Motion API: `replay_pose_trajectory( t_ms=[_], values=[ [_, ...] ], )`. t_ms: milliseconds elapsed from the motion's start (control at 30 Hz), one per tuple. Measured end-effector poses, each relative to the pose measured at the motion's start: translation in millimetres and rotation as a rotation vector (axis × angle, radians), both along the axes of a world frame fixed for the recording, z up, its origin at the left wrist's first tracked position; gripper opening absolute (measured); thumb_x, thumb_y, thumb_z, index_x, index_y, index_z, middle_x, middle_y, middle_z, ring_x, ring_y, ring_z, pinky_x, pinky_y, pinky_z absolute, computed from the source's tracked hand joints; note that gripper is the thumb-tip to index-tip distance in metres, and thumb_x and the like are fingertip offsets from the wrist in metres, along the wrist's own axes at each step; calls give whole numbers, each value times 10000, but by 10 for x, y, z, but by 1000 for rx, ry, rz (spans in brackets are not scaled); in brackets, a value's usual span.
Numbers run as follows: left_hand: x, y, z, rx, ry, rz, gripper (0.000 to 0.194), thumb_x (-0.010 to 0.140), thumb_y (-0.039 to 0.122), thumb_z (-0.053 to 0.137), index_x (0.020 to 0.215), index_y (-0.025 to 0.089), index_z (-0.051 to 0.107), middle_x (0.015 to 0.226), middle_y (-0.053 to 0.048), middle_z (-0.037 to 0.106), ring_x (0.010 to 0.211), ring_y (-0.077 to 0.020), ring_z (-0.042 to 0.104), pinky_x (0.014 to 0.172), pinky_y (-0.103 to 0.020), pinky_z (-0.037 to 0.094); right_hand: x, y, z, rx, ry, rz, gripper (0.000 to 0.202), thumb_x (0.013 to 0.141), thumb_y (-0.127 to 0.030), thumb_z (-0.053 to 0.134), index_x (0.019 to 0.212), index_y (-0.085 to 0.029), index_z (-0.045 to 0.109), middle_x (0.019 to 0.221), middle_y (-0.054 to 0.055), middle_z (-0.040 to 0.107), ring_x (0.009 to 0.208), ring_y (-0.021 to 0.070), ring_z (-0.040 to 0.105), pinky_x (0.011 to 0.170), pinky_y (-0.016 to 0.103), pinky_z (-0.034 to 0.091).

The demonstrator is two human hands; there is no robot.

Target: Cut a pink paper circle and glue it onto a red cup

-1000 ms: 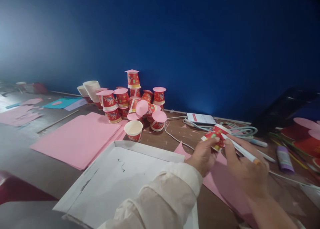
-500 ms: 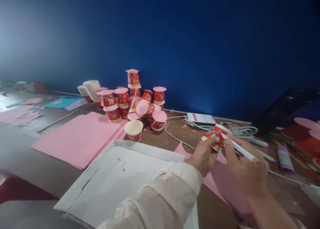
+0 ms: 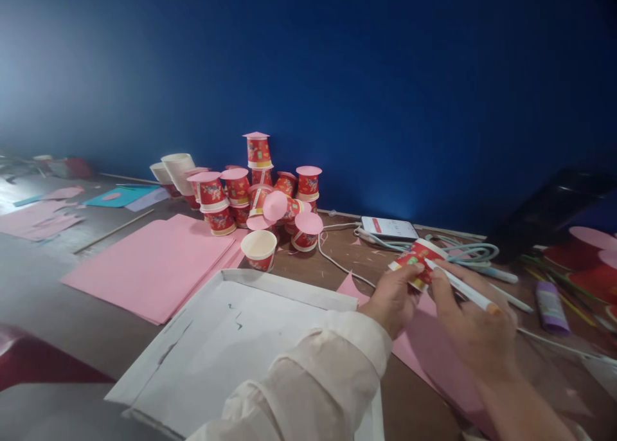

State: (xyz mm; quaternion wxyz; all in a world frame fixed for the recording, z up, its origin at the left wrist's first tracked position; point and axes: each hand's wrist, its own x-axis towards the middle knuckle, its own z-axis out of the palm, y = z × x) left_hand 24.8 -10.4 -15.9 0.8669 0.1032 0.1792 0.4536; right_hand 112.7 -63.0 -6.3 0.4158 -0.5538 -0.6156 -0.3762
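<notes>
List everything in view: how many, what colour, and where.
Wall: one, blue, behind
Table: one, brown, below
Cup pile: many, red with pink discs, near wall
Open cup: one, white inside, before cup pile
Nested cups: several, white, left of cup pile
Phone: one, white screen, near wall
Cables: several, pale, near phone
Tray: one, white, bottom centre
Paper sheets: several, pink, beside tray
Teal sheet: one, teal, left
Stick: one, tan, left
Tube: one, purple, right
Dark object: one, black, right
Red items: several, red, right edge
Held cup: one, red, right of centre
Marker: one, white, at held cup
Left hand: one, on held cup
Right hand: one, on marker
</notes>
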Motion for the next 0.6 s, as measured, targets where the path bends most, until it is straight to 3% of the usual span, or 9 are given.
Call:
replay_pose_trajectory(
  t_ms=[333, 600],
  values=[
    [11, 10, 0, -28, 4, 17, 230, 553, 139, 893, 704, 156, 719, 748, -19, 671, 755, -127, 624, 847, -237, 506, -33, -34, -16, -95, 127, -25, 196, 999, -289, 632, 965, -177, 788, 876, 97, 833, 799, 258, 791, 753, 356, 589],
    [15, 13, -3, -41, 6, 5, 216, 561, 112, 865, 723, 144, 725, 767, -30, 685, 756, -129, 632, 858, -239, 507, -48, -35, 5, -99, 173, 8, 197, 989, -277, 641, 950, -168, 801, 870, 103, 828, 810, 246, 784, 778, 347, 581]
  ],
)
